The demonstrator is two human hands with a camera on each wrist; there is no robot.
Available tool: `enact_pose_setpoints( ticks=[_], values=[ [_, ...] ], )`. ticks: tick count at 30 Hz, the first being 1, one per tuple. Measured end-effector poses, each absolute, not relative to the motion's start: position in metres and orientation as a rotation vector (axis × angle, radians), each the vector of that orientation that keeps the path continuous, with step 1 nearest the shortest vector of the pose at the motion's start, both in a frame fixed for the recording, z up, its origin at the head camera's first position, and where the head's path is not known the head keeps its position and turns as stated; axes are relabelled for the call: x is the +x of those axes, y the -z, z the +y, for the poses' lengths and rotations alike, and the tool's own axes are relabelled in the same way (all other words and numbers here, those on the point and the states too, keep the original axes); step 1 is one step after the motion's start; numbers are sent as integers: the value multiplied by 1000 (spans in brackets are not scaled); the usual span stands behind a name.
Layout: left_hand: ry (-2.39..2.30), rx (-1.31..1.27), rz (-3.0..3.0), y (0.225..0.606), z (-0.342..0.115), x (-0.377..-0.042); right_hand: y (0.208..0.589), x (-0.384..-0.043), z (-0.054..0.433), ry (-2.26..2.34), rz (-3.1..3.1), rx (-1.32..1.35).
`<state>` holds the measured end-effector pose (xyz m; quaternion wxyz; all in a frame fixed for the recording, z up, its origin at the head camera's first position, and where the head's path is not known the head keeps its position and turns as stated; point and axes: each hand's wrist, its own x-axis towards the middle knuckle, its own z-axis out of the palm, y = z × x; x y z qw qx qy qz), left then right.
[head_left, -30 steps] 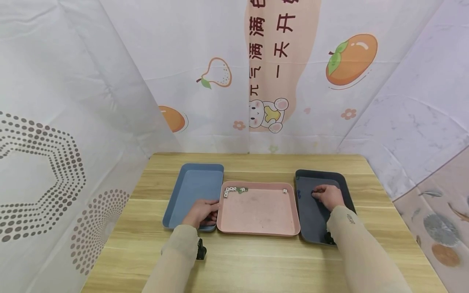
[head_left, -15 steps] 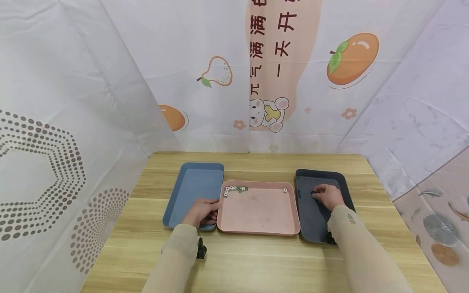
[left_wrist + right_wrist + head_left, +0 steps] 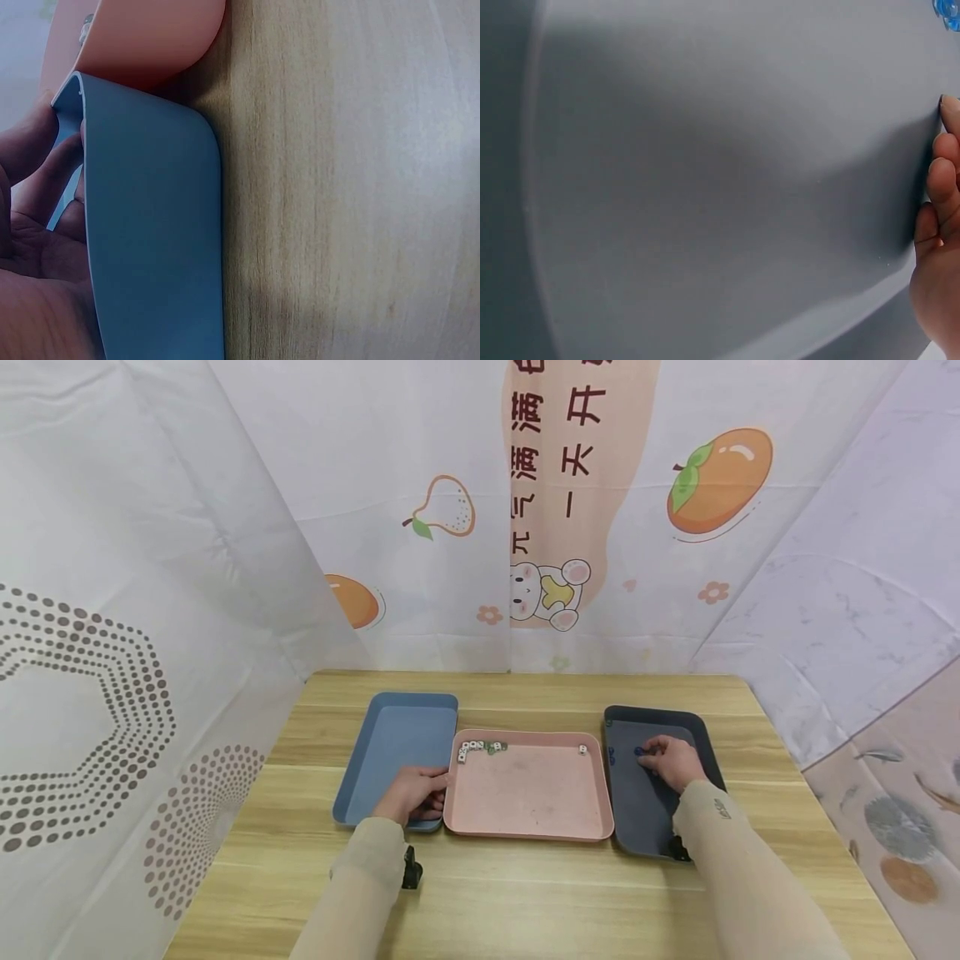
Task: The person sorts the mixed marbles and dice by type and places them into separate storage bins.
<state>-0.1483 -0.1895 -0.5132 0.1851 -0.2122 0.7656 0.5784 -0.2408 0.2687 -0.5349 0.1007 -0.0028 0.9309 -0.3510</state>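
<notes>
In the head view, my right hand point(image 3: 675, 762) reaches into the dark tray point(image 3: 648, 839). Its thumb and forefinger pinch a small blue piece point(image 3: 639, 751), too small to identify there. More small blue pieces point(image 3: 611, 757) lie by that tray's left wall; a shiny, see-through blue piece point(image 3: 948, 12) shows in the right wrist view. My left hand point(image 3: 411, 793) lies in the near right corner of the blue tray point(image 3: 405, 697), fingers loosely bent inside. A fingertip point(image 3: 46, 112) touches that tray's rim in the left wrist view; nothing is held.
Between the two lies a pink tray point(image 3: 532, 793). White dice point(image 3: 465, 748) and small green pieces point(image 3: 492, 747) sit in its far left corner, with a lone white die point(image 3: 582, 750) far right. A small green piece point(image 3: 609, 723) lies in the dark tray's far left corner.
The blue piece at my right fingertips shows more clearly and sits slightly farther from me. My left hand and the trays have stayed put.
</notes>
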Motion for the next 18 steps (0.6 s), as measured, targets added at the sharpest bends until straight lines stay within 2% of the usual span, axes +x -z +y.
enact_pose_setpoints(
  ticks=[18],
  values=[
    [-1622,-589,2161,514,-190,-149,523,-236,281,1101,2768,-22]
  ],
)
